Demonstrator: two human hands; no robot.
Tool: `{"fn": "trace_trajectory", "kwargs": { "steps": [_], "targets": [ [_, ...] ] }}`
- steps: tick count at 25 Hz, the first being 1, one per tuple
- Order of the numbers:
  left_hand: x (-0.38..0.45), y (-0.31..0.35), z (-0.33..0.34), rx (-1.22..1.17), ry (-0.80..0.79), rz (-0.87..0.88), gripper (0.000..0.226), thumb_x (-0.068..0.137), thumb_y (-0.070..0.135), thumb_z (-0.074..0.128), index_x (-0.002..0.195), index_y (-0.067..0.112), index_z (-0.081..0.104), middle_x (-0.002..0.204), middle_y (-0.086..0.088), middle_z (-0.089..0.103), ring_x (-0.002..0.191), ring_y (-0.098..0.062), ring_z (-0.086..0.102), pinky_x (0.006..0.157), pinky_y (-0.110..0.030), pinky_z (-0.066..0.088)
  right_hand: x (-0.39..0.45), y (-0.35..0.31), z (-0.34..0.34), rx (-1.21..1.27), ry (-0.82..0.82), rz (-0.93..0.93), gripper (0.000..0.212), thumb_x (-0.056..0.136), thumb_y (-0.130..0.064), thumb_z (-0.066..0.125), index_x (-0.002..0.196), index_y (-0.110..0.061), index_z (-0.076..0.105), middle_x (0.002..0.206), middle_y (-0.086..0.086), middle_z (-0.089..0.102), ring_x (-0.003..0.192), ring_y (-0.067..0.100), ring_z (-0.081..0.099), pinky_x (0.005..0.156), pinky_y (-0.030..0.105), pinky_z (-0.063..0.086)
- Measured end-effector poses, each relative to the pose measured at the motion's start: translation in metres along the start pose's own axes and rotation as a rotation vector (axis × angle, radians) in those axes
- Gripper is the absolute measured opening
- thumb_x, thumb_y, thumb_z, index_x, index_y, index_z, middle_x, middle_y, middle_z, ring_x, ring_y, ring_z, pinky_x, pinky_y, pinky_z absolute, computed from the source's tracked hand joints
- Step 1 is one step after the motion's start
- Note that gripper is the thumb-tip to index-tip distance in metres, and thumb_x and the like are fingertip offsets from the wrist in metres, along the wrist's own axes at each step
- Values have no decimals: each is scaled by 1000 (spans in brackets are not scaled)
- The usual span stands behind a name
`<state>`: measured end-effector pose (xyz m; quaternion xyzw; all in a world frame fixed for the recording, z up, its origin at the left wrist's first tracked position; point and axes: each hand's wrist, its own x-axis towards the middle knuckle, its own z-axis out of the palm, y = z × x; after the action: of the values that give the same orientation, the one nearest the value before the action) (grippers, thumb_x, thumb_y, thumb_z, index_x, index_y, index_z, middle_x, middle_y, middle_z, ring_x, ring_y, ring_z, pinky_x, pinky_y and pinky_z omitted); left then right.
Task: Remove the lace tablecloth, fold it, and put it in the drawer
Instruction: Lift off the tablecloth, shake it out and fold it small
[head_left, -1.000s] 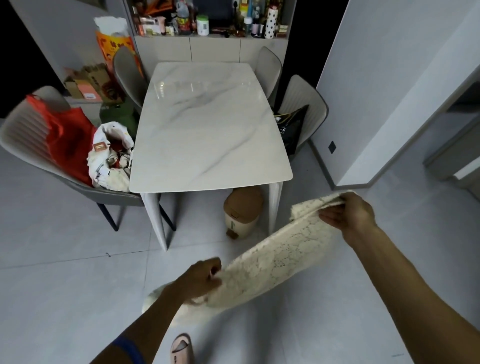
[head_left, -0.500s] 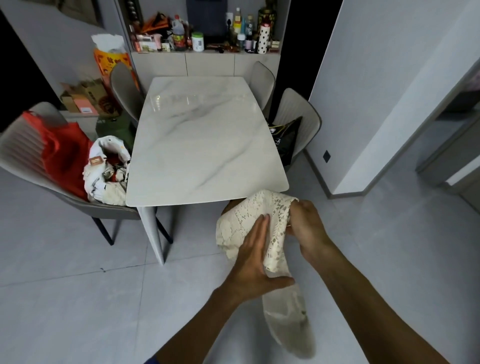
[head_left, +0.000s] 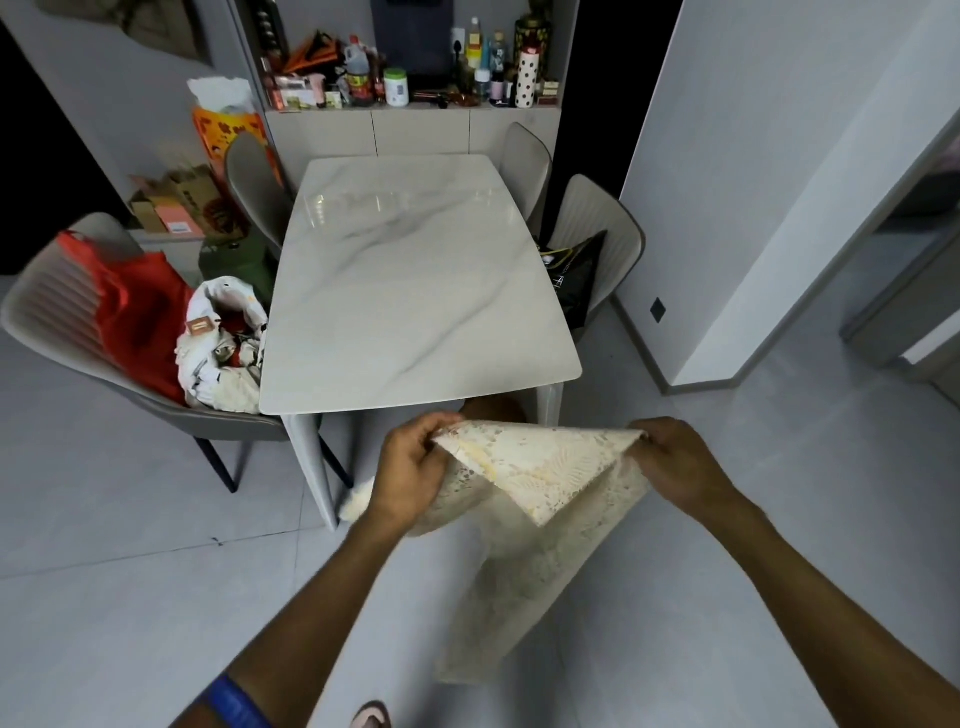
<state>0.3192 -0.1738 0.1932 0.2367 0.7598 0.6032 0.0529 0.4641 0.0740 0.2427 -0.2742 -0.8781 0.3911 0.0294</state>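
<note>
The cream lace tablecloth hangs folded in the air just in front of the marble table. My left hand pinches its upper left corner. My right hand grips the upper right corner. The cloth is stretched flat between them along the top, with one layer folded down into a point and the rest drooping toward the floor. The table top is bare. No drawer shows open; closed cabinet fronts stand behind the table.
Grey chairs surround the table; the left chair holds a red bag and a white bag, the right chair a black bag. Bottles crowd the shelf above the cabinet. A wall corner stands right. A bin is hidden under the table.
One second ago the cloth stretched long between my spread hands. My hands then met, doubling it over, and have now parted again, holding the shorter folded cloth by its top corners.
</note>
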Motion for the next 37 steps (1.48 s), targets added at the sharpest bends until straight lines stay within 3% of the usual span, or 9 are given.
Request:
{"fn": "trace_trajectory", "kwargs": {
  "steps": [1,4,8,12,18,23,26,30,37],
  "targets": [
    [12,12,-9,118,-62,89,38,81,-14,53,96,14,72,91,6,74,87,-2,68,82,-24,52,-1,9,1,-173,-5,-112,8,86,-22,61,92,-15,61,94,-3,63,86,18,58,64,26,41],
    [29,45,-18,408,-300,221,35,75,-3,52,96,18,72,91,4,75,87,-13,69,78,-24,52,-11,-5,29,-126,-58,-338,70,79,-44,75,138,-35,39,132,-24,42,114,-4,44,89,15,41],
    [30,63,-21,539,-372,203,29,79,2,57,96,20,71,82,-1,75,80,-22,68,72,-31,53,-15,-43,85,85,42,-488,38,83,-31,72,117,-35,56,116,-19,61,107,-1,57,87,37,54],
    [35,70,-50,675,-426,256,35,75,1,57,102,20,70,81,-4,73,75,-27,64,68,-36,53,-2,-79,92,29,110,-516,76,73,-35,80,138,-24,42,146,-5,41,135,9,38,109,27,34],
    [38,72,-74,748,-307,274,28,70,7,56,91,22,67,80,-5,72,75,-32,62,60,-33,48,5,-133,138,-63,63,-374,65,76,-30,71,134,-15,48,130,5,62,120,25,55,97,40,46],
    [40,56,-96,707,-290,232,13,83,12,64,90,20,71,68,3,66,66,-20,60,58,-29,43,23,-149,142,-351,290,-325,13,78,-19,55,85,-11,62,80,14,72,78,36,66,62,36,49],
    [41,38,-125,525,-523,-31,19,77,34,79,88,21,70,62,14,63,55,3,54,53,-19,38,32,-149,131,-421,212,-396,9,75,-15,52,68,-11,55,63,13,64,63,36,63,56,33,47],
    [13,-9,-179,295,-648,-422,18,81,25,79,69,17,69,65,13,65,61,-3,59,61,-23,44,42,-146,113,-342,176,-379,21,71,-11,51,55,-13,38,48,1,41,53,34,48,50,29,35],
    [-20,-42,-178,-86,-194,-480,16,85,-2,70,100,-6,64,88,-20,71,83,-24,63,71,-32,50,40,-144,106,-440,86,-355,26,73,-9,51,50,-14,39,49,1,44,50,25,44,46,23,28]
  ]
}}
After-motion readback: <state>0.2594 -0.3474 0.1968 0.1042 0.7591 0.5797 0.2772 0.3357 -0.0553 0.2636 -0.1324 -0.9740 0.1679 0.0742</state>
